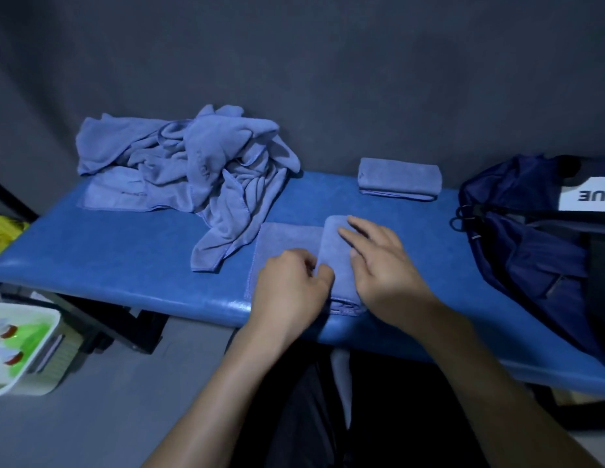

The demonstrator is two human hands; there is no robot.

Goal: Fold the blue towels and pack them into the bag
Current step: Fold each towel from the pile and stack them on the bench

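The towel being folded (pixel 334 251) lies at the near edge of the counter (pixel 125 258), roughly midway along it, with one part doubled over into a narrow band and a single flat layer still showing to its left. The left hand (pixel 291 285) has its fingers curled at the band's left edge, apparently pinching the fold, though the fingertips are hidden. The right hand (pixel 382 261) lies flat on top with fingers spread and straight, pressing the cloth down.

The towel's near hem sits right at the counter's front edge, so a pull toward the body could drag it off and undo the fold. If the right hand lifts before the next fold is laid, the soft cloth will likely spring open or skew, giving a crooked bundle.

A trailing corner of the loose pile of unfolded towels (pixel 189 167), heaped at the far left, reaches just beside the flat layer; folding leftward could catch it.

One folded towel (pixel 399 179) rests near the far edge, well apart from the hands. The dark blue bag (pixel 530 251) slumps at the right end of the counter, its opening sagging, so packing may need a hand to hold it open.
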